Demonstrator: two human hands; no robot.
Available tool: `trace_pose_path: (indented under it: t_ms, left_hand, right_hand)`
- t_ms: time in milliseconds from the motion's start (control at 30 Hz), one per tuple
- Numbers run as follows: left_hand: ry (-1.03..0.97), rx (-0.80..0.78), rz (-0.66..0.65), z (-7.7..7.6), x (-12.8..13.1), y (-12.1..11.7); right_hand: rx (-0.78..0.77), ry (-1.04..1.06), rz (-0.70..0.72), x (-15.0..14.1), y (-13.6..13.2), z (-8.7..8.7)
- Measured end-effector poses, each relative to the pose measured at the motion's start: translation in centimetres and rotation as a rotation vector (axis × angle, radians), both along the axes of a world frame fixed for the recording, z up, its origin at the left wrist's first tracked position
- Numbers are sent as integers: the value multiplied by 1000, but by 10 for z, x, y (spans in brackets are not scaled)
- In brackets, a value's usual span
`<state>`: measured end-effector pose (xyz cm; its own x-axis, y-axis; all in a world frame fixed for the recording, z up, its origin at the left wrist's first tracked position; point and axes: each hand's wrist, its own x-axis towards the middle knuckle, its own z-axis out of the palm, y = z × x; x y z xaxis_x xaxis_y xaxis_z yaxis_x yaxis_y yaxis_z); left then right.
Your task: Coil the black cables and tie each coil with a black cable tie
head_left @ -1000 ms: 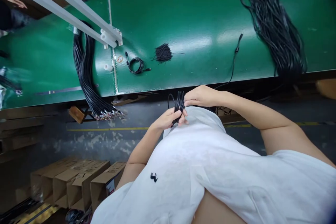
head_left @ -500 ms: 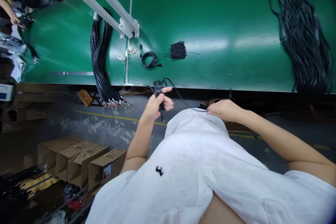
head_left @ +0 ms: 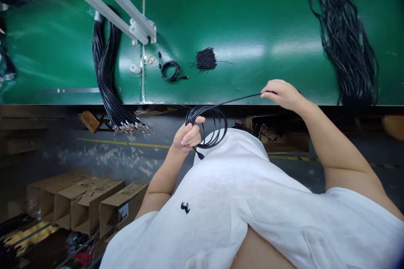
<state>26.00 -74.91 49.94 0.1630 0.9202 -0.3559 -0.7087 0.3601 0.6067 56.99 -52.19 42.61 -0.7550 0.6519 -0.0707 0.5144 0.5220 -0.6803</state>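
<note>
"Head view, on my remote screen: where do I find the black cable (head_left: 193, 115)?"

"Between both hands, in front of the white shirt (head_left: 240, 185), just off the near edge of the green table (head_left: 268, 17)."

"And the fingers?"

"On the left hand (head_left: 189, 135) they wrap one side of the loops, I judge so these don't spread. On the right hand (head_left: 282, 93), thumb and fingertips pinch a strand out nearly straight — likely to stop that length sagging."

"How does it look?"

"Slim, glossy, several round loops, bunched at the left grip and fanned out opposite. One dark connector (head_left: 200, 156) hangs below the left hand; I can't tell where the other end runs."

"Why are the small coiled cable (head_left: 172, 78) and the pile of thin black strips (head_left: 205, 59) there?"

"For easy reach, I'd guess — and well apart from the large cable bundle (head_left: 347, 46), perhaps against tangling."
</note>
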Motion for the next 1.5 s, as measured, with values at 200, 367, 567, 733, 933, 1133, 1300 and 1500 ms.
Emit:
trace_pose_path:
  t_ms: [200,367,567,733,933,1133,1300,1500]
  left_hand:
    - [89,-145,240,16,-10,6]
    - [-35,-191,444,18,-20,10]
    - [-37,-208,521,20,-24,14]
    - [61,-132,575,28,-33,11]
    - [106,-100,401,24,-34,4]
    - [273,-81,-165,-6,2,21]
    - [342,-27,-468,-39,53,61]
    - [229,-56,-596,-50,73,73]
  right_hand:
    - [17,-184,13,2,-26,-19]
    - [343,-407,-4,3,-51,-5]
    - [531,-464,-25,14,-50,16]
    - [494,-546,-133,22,-42,24]
    - [480,-565,-133,29,-39,27]
    - [480,-715,-310,34,43,17]
    - [430,-496,-110,-6,34,38]
    - [265,-211,406,-73,-62,20]
